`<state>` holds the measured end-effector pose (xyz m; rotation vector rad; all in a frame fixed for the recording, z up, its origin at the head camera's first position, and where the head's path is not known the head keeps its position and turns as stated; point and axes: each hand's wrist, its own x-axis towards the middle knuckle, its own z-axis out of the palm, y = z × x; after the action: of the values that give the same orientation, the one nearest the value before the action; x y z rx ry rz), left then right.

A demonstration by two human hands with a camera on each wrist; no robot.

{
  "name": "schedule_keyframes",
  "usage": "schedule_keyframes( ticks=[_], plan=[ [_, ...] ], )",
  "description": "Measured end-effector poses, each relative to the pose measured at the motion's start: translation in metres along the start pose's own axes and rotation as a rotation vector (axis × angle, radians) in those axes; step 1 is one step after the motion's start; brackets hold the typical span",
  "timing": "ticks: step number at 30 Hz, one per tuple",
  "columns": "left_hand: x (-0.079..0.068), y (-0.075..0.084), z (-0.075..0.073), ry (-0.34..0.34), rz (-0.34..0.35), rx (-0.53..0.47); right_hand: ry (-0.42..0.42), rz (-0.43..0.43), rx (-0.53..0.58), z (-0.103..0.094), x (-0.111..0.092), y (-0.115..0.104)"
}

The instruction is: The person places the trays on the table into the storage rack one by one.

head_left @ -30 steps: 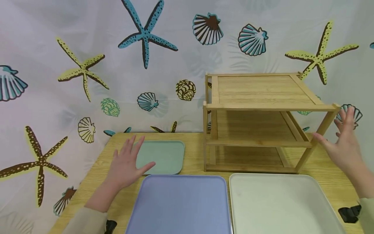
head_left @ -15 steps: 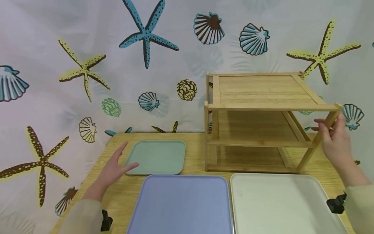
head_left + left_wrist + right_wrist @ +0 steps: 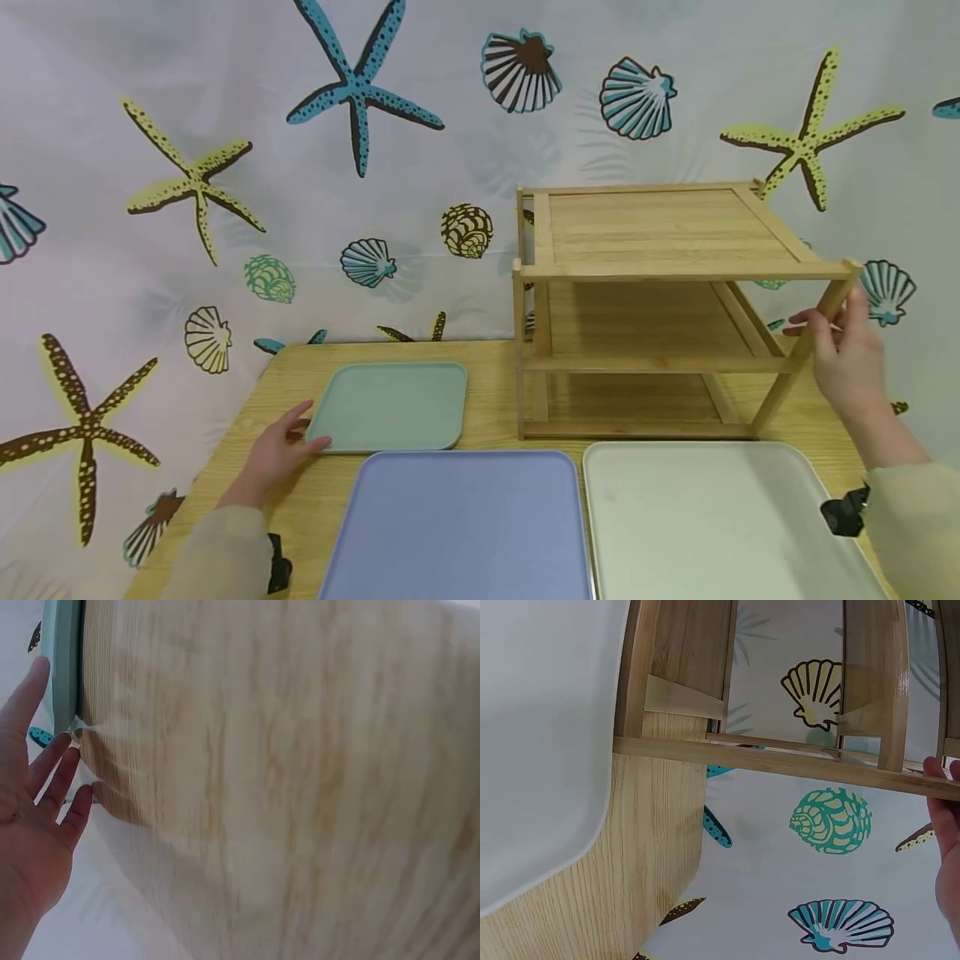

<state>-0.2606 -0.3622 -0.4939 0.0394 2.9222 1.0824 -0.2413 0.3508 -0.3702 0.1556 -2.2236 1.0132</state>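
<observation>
At the green tray's [image 3: 390,408] left front corner is my left hand [image 3: 273,454], its thumb tip by the front edge and its fingers along the left side. The left wrist view shows that hand [image 3: 34,802] with fingers slightly bent, near the tray's edge [image 3: 64,660]. A three-tier wooden shelf rack [image 3: 682,271] stands at the right, and my right hand [image 3: 847,358] holds its front right post, fingers behind it and thumb in front. In the right wrist view only part of the right hand [image 3: 949,840] shows, against the rack's post [image 3: 780,761].
A blue tray [image 3: 465,533] and a white tray [image 3: 720,525] lie side by side at the front of the wooden table [image 3: 300,375]. Behind everything hangs a curtain [image 3: 420,192] printed with shells and starfish.
My right hand has moved in from the right and taken hold of the rack's post. My left hand has lowered to the green tray's left edge, no longer spread above it.
</observation>
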Motion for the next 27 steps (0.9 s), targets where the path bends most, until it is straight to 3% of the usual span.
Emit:
schedule_keyframes(
  ticks=[4, 8, 11, 15, 21, 24, 27],
  plan=[
    [0.005, 0.0, 0.004, 0.025, 0.031, 0.002, 0.011, 0.005, -0.032, 0.0, 0.0, 0.0],
    [0.009, -0.003, 0.007, 0.038, 0.003, -0.033, 0.017, 0.027, -0.07, 0.001, -0.001, -0.001],
    [0.011, -0.005, 0.007, 0.032, -0.031, -0.113, 0.022, 0.041, -0.082, 0.003, 0.0, -0.001],
    [0.011, -0.003, 0.005, 0.005, -0.073, -0.231, 0.028, 0.042, -0.078, 0.004, 0.001, 0.0],
    [0.007, 0.002, 0.0, -0.052, -0.072, -0.261, 0.035, 0.05, -0.083, 0.004, 0.001, 0.002],
    [0.003, 0.0, 0.002, -0.07, -0.104, -0.386, 0.033, 0.051, -0.08, 0.005, 0.001, 0.003],
    [0.0, 0.001, 0.002, -0.076, -0.132, -0.592, 0.042, 0.034, -0.062, 0.005, 0.001, 0.004]
  ],
)
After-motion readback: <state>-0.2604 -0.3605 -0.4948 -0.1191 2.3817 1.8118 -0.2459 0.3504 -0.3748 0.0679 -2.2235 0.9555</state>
